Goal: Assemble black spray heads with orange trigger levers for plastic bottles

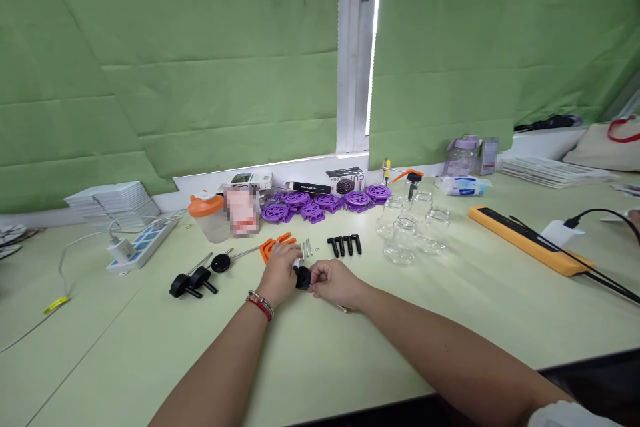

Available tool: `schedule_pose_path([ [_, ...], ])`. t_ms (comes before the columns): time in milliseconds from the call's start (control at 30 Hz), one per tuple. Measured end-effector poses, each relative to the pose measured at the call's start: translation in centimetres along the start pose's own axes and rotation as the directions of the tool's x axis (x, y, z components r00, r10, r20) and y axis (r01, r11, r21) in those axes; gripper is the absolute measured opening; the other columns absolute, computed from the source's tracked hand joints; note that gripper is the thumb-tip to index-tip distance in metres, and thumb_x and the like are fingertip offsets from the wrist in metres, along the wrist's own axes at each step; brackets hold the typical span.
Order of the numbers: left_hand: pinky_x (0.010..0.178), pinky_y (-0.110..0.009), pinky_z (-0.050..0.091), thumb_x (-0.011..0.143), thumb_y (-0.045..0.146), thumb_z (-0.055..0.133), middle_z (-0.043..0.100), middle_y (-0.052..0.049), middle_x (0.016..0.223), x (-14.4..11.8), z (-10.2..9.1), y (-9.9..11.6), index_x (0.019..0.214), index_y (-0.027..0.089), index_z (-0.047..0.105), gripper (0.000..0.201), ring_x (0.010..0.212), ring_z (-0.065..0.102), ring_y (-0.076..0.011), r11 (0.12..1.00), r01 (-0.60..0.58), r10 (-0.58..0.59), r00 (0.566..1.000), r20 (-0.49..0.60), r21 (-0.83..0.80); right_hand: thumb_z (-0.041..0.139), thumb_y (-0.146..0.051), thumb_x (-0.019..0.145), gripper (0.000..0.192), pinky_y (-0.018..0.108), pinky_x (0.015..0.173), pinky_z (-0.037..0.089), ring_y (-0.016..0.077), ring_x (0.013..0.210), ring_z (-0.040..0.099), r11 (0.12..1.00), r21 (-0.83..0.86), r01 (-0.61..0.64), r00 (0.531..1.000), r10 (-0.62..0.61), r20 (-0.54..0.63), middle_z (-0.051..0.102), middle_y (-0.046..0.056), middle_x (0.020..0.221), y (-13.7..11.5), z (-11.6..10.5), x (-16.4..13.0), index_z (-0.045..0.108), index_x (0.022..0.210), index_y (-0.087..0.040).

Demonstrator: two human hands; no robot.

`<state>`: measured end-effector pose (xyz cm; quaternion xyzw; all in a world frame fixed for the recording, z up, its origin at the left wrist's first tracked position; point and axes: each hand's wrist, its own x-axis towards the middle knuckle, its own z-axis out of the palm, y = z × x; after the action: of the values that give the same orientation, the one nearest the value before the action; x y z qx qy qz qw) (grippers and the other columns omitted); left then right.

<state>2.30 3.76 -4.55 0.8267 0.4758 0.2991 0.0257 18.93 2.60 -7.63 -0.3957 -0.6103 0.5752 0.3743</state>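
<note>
My left hand (281, 272) is closed on a round black part (303, 278) just above the table, with a bit of white showing by its fingertips. Against the other side of that part, my right hand (334, 279) has thumb and fingers pinched together; a small pale or metal bit shows there, too small to name. Orange handle-shaped pieces (267, 250) lie partly behind my left hand. Beyond both hands are thin metal pins (308, 248) and several black L-shaped pieces (345, 245) in a row. To the left lie black round caps (201, 277) with metal rods.
Purple plastic wheel-like pieces (313, 203) are heaped at the back beside a cup-holder box (345, 181). Glass jars (400, 243) stand at centre right. An orange-lidded cup (207, 220) and a power strip (145, 243) are left; an orange power bar (525, 240) with cables is right.
</note>
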Motion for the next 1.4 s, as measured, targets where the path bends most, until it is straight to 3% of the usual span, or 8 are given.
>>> schedule_pose_path([
  [167,0.105,-0.052,0.019,0.077,0.021,0.049,0.066,-0.007,0.103,0.0,-1.6,-1.3,0.090,0.021,0.063,0.019,0.102,0.056,-0.0223,0.996,0.010,-0.008,1.000,0.023,-0.089,0.062,-0.009,0.061,0.011,0.022,0.056,0.042,0.0103,0.060,0.055,0.983,-0.131,0.125,0.991,-0.117,0.071,0.060,-0.001,0.069,-0.2,-0.8,-0.1,0.057,0.068,-0.017],
  [333,0.102,-0.062,0.015,0.078,0.032,0.051,0.062,-0.012,0.108,0.2,-1.1,-2.4,0.081,0.020,0.066,0.020,0.106,0.050,-0.0302,0.951,0.263,-0.241,0.959,-0.148,0.160,0.057,-0.004,0.065,0.015,0.025,0.065,0.045,0.0115,0.068,0.056,0.884,-0.349,0.312,0.950,-0.289,0.119,0.063,0.001,0.083,-0.9,-1.5,-0.6,0.061,0.070,-0.018],
  [433,0.101,-0.065,0.014,0.071,0.033,0.059,0.059,-0.015,0.113,0.2,-0.4,-2.6,0.074,0.018,0.064,0.016,0.110,0.047,-0.0338,0.909,0.299,-0.278,0.954,-0.113,0.290,0.057,-0.004,0.066,0.017,0.025,0.067,0.046,0.0115,0.069,0.057,0.853,-0.365,0.374,0.927,-0.334,0.169,0.063,0.001,0.087,-1.1,-1.4,-0.9,0.062,0.072,-0.019],
  [667,0.101,-0.065,0.018,0.072,0.025,0.055,0.060,-0.012,0.115,0.2,0.3,-2.2,0.067,0.019,0.062,0.011,0.112,0.047,-0.0321,0.867,0.288,-0.286,0.956,-0.065,0.408,0.062,-0.006,0.067,0.015,0.027,0.068,0.048,0.0129,0.070,0.058,0.850,-0.368,0.376,0.926,-0.329,0.186,0.064,0.002,0.089,-1.2,-0.6,-1.3,0.063,0.074,-0.019],
  [933,0.100,-0.060,0.024,0.075,0.021,0.047,0.060,-0.013,0.110,0.2,-1.4,-1.6,0.064,0.018,0.057,0.016,0.109,0.049,-0.0320,0.893,0.398,-0.343,0.904,-0.255,0.209,0.065,-0.019,0.072,0.005,0.030,0.073,0.049,0.0149,0.075,0.060,0.879,-0.320,0.353,0.935,-0.321,0.150,0.064,0.004,0.090,-1.8,-1.0,-1.5,0.066,0.076,-0.019],
  [1133,0.088,-0.038,0.043,0.083,0.022,0.039,0.059,-0.008,0.103,0.0,-1.7,1.2,0.074,0.018,0.055,0.019,0.100,0.053,-0.0213,0.943,0.182,-0.243,0.948,-0.206,-0.278,0.055,-0.045,0.082,0.035,0.034,0.079,0.048,0.0175,0.088,0.061,0.982,0.004,0.190,0.981,-0.190,-0.032,0.064,0.006,0.094,-2.6,-1.5,-0.9,0.063,0.102,-0.018],
  [1300,0.081,-0.035,0.044,0.082,0.022,0.048,0.060,-0.006,0.093,-0.3,-1.4,3.6,0.078,0.019,0.058,0.012,0.092,0.054,-0.0190,0.928,-0.055,0.068,0.997,0.022,-0.370,0.059,-0.051,0.078,0.036,0.030,0.074,0.049,0.0140,0.078,0.059,0.963,0.207,0.174,0.985,-0.168,-0.046,0.063,0.003,0.081,-3.5,-1.7,-0.9,0.063,0.082,-0.015],
  [1400,0.074,-0.032,0.044,0.083,0.027,0.046,0.059,-0.006,0.090,-0.2,-2.2,3.2,0.084,0.019,0.059,0.015,0.083,0.054,-0.0174,0.943,-0.029,0.049,0.997,0.053,-0.332,0.060,-0.050,0.077,0.035,0.029,0.068,0.051,0.0141,0.075,0.061,0.954,0.258,0.149,0.986,-0.123,-0.114,0.064,0.004,0.080,-4.0,-2.2,-0.8,0.060,0.080,-0.015],
])
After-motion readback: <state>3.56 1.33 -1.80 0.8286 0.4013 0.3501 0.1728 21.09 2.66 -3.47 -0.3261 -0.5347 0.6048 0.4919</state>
